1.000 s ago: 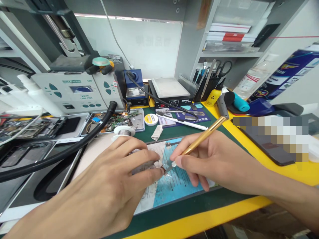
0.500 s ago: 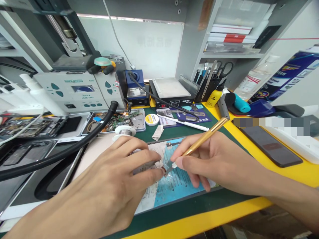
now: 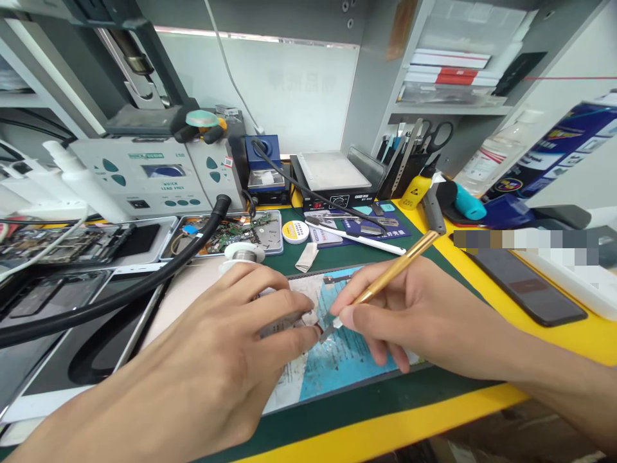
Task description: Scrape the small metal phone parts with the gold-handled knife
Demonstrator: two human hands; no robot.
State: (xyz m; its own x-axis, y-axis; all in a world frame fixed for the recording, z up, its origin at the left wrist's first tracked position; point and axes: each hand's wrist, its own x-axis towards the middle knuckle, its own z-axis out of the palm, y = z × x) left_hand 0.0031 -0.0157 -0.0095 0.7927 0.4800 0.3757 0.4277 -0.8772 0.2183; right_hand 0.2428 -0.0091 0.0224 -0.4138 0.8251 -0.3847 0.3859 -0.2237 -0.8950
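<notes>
My left hand point(image 3: 212, 360) is closed on silver tweezers point(image 3: 282, 326), whose tips pinch a tiny part over a worn blue work mat point(image 3: 337, 360). My right hand point(image 3: 414, 315) grips a gold-handled scalpel knife point(image 3: 390, 270) like a pen. Its blade tip touches the tiny part at the tweezers' tips. Both hands rest on the mat near the bench's front edge.
A black hose point(image 3: 144, 283) crosses the left side over opened devices. Behind stand a rework station point(image 3: 154, 177), a tray of circuit boards point(image 3: 226, 235), a solder spool point(image 3: 243, 253), a heating plate point(image 3: 332, 172) and a tool holder point(image 3: 409, 154). A dark phone point(image 3: 525, 286) lies at right.
Almost nothing has moved. The view has shifted slightly downward, and the knife tip stays at the part held by the tweezers.
</notes>
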